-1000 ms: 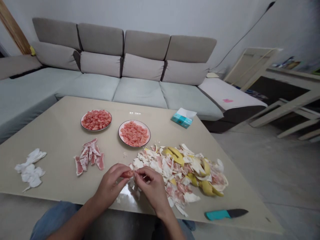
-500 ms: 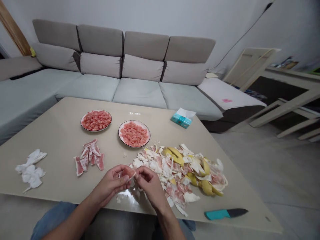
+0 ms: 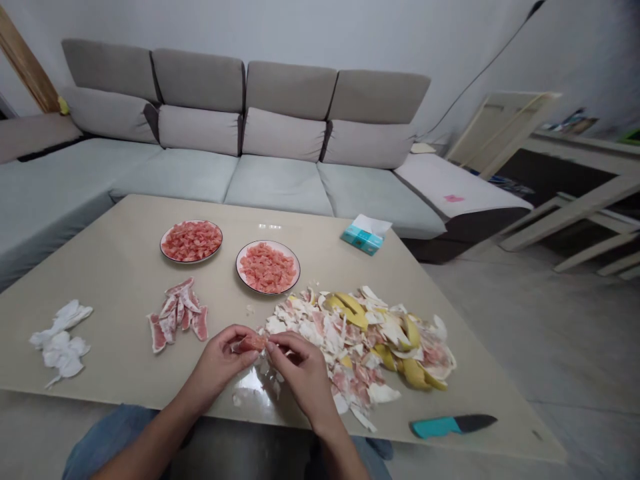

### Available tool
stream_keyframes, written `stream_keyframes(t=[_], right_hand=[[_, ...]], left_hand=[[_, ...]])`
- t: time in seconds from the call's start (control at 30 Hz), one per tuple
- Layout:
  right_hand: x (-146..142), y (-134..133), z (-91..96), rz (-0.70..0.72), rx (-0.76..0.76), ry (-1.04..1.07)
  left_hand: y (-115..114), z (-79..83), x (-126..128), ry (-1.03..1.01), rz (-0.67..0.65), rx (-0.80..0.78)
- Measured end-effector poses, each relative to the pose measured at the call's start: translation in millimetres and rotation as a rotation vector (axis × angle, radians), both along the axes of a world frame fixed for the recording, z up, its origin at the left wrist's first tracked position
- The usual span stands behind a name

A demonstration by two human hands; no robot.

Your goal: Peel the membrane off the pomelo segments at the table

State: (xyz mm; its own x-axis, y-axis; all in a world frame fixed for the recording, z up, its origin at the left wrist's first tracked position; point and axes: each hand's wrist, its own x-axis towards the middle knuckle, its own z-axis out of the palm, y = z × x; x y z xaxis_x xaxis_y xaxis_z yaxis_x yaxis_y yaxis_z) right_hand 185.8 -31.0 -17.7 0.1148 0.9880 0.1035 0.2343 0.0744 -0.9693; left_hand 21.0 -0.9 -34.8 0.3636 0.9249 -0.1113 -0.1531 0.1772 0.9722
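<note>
My left hand [image 3: 220, 363] and my right hand [image 3: 300, 373] meet over the near edge of the beige table [image 3: 115, 267]. Between their fingertips they pinch a pink pomelo segment [image 3: 251, 343]. Both hands are closed on it. Just right of them lies a big heap of white and yellow peel [image 3: 370, 340]. Several unpeeled pink segments [image 3: 177, 315] lie to the left of my hands. Two plates of peeled pink flesh stand further back, one at the left [image 3: 191, 241] and one at the middle [image 3: 269, 267].
A knife with a teal handle [image 3: 453, 425] lies at the table's near right edge. Crumpled white tissues [image 3: 61, 340] lie at the near left. A teal tissue pack [image 3: 367, 235] sits at the far right. A grey sofa [image 3: 250, 147] wraps behind the table.
My hands have stayed in place over the table edge, turning the segment slightly between the fingertips. Nothing else on the table has moved.
</note>
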Motion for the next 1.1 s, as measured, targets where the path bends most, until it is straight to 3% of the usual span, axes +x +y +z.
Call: stream_keyframes(t=[0.27, 0.63, 0.73, 1.1], right_hand=[[-1, -1, 2.2, -0.03, 0.003, -0.101], [-3, 0, 0.9, 0.057, -0.24, 0.267], [0, -1, 0.2, 0.089, -0.27, 0.363], [6, 0, 0.9, 0.17, -0.198, 0.331]], left_hand=[[0, -2.9, 0, 0.097, 0.014, 0.163], [-9, -0.9, 5, -0.37, -0.142, -0.386], [-9, -0.7, 6, -0.453, -0.173, -0.452], [-6, 4.0, 2, -0.345, -0.088, -0.298]])
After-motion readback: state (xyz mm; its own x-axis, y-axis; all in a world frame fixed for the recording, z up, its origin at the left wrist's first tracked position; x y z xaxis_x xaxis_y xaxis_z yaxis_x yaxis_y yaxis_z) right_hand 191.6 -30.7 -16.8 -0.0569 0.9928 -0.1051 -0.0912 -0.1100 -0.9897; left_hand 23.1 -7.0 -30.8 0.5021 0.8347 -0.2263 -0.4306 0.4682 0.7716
